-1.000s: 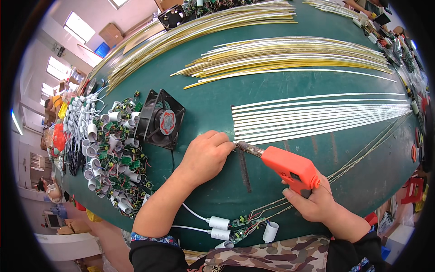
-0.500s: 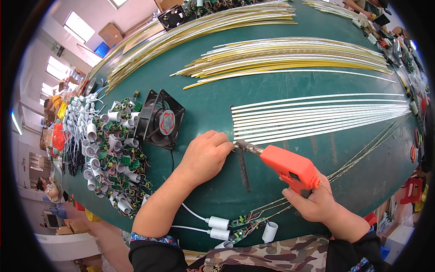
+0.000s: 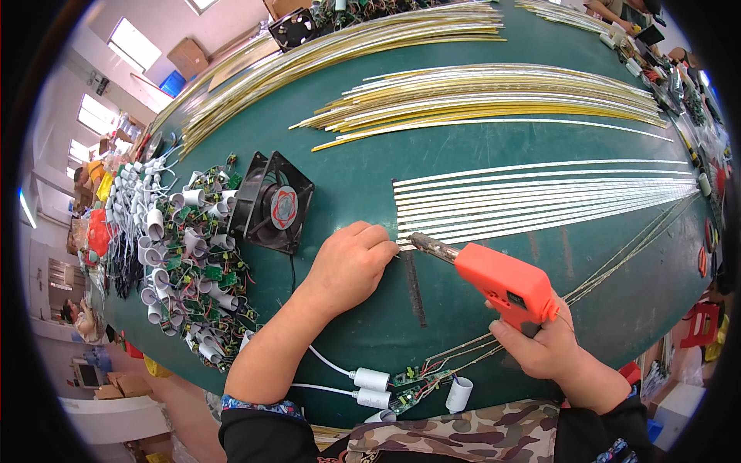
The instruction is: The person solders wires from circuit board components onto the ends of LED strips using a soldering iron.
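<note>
Little is changed from a second ago: the orange soldering gun [image 3: 505, 284], gripped by the right hand [image 3: 544, 347], is kept at the white strip ends [image 3: 409, 231], pinned under the closed left hand [image 3: 351, 262].

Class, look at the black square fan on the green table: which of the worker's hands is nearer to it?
Left. The left hand rests just right of the black fan, fingers at the strip ends. The right hand is farther right and nearer the table edge, gripping the orange soldering gun.
</note>
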Demonstrator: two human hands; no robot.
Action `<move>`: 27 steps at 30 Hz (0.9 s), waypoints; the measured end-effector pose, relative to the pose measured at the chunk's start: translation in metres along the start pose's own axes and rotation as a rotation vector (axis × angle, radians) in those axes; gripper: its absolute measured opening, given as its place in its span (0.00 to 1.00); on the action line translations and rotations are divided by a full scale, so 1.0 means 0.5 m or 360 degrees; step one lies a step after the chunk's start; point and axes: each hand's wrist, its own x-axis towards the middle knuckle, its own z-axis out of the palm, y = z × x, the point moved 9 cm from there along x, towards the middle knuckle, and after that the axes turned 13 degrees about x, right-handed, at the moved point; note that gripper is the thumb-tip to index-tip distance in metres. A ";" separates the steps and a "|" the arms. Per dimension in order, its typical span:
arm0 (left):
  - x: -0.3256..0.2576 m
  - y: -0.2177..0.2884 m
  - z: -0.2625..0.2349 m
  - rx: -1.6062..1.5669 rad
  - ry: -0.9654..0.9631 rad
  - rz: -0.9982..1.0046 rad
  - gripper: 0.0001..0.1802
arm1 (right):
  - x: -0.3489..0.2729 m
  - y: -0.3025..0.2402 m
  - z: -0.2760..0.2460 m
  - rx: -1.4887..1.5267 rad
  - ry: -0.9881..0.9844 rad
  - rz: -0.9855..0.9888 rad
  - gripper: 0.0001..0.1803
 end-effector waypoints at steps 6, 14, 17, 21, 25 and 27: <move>0.001 0.001 0.000 -0.0003 -0.0008 0.0001 0.09 | -0.018 0.010 -0.012 0.0051 0.0025 0.0085 0.27; 0.001 0.002 0.000 0.0015 -0.0014 0.0015 0.10 | -0.028 0.010 -0.025 0.0064 0.0070 -0.0042 0.26; 0.003 0.004 -0.003 0.0019 -0.0017 0.0022 0.10 | -0.032 0.020 -0.028 0.0148 0.0067 0.0046 0.26; 0.006 0.005 -0.002 0.0034 -0.0027 0.0030 0.10 | -0.031 0.018 -0.032 0.0154 0.0081 0.0014 0.26; 0.005 0.005 -0.004 0.0036 -0.0012 0.0037 0.10 | -0.031 0.005 -0.034 0.0194 0.0062 -0.0096 0.26; 0.004 0.004 -0.005 0.0031 -0.0003 0.0033 0.11 | -0.033 -0.001 -0.037 0.0275 0.0061 -0.0062 0.26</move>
